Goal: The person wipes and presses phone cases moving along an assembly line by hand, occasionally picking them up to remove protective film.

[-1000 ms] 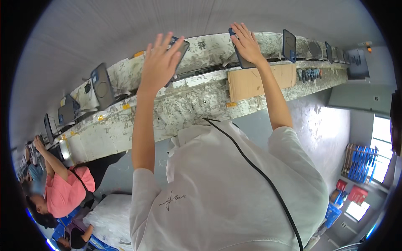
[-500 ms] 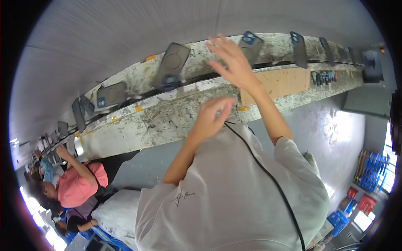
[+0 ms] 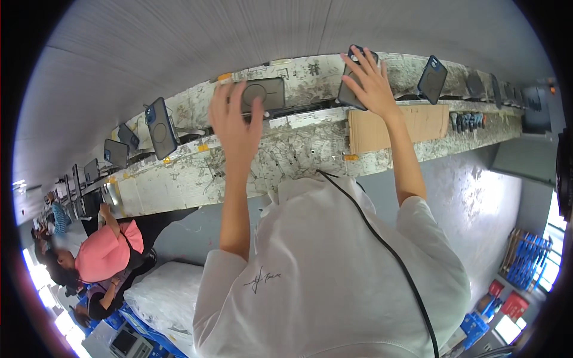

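My left hand (image 3: 234, 121) is raised with fingers spread, its fingertips overlapping the left edge of a dark phone case with a ring mark (image 3: 266, 93) lying on the long worn workbench (image 3: 298, 149). My right hand (image 3: 371, 82) reaches farther out and lies over a second dark phone case (image 3: 348, 90) that stands tilted on the bench, fingers wrapped over its top. Whether the left hand grips its case I cannot tell; nothing shows in its palm.
More dark phone cases (image 3: 160, 127) (image 3: 432, 78) stand along the bench. A cardboard sheet (image 3: 418, 122) lies right of my right arm. A seated person in a pink top (image 3: 107, 253), a white plastic bag (image 3: 160, 292), and blue crates (image 3: 525, 259) are nearby.
Half a second ago both hands were drawn back toward my chest. Now both are stretched out to the bench again, the right one on a standing case.
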`<state>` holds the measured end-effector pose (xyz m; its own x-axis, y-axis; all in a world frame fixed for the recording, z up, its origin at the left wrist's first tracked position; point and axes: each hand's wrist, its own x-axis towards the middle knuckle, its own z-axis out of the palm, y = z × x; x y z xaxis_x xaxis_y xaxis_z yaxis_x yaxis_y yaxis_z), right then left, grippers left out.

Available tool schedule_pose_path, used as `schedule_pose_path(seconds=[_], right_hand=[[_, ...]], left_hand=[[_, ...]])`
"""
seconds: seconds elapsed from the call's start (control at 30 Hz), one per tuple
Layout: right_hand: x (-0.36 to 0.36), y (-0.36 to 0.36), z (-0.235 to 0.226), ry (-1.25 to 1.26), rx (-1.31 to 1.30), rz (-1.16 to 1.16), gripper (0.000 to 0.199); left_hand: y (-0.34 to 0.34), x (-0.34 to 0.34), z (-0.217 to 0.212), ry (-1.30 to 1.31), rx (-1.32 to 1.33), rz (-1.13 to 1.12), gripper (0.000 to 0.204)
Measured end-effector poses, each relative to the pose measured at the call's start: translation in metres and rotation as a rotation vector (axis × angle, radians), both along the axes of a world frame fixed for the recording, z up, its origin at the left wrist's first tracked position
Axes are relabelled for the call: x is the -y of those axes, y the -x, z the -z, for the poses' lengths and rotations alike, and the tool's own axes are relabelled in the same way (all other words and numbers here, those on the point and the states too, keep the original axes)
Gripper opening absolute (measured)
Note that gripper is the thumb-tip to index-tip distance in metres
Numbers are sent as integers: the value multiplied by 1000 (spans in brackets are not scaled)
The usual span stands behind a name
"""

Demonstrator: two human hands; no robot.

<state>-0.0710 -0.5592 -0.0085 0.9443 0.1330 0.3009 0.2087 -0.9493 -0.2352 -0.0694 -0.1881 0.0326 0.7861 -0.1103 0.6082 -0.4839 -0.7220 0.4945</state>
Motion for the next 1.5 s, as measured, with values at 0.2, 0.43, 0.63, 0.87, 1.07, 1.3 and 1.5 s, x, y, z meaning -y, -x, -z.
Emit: schedule_pose_path(seconds=[0.2, 0.43, 0.63, 0.87, 1.07, 1.3, 1.5], right_hand=[[31, 13, -27, -163, 109, 291, 62], [-90, -17, -61, -531, 122, -246, 45], [-172, -40, -19, -83, 97, -377, 71], [-82, -18, 4, 46, -3, -123, 74], [-16, 4, 2, -33, -49, 269, 72], [-71, 17, -72, -444, 138, 79, 64], [-195, -35, -56, -233, 60, -561, 59]], left_hand=[[-40, 86, 37, -407, -219, 51, 61], [41, 127, 19, -35, -114, 491, 51], [133, 40, 26, 231, -778, 664, 16], [38, -55, 4, 67, 3, -56, 35], [-26, 13, 38, -256, -186, -136, 114], [9, 86, 29, -93, -130, 197, 100], [125, 54, 58, 255, -463, 651, 30]])
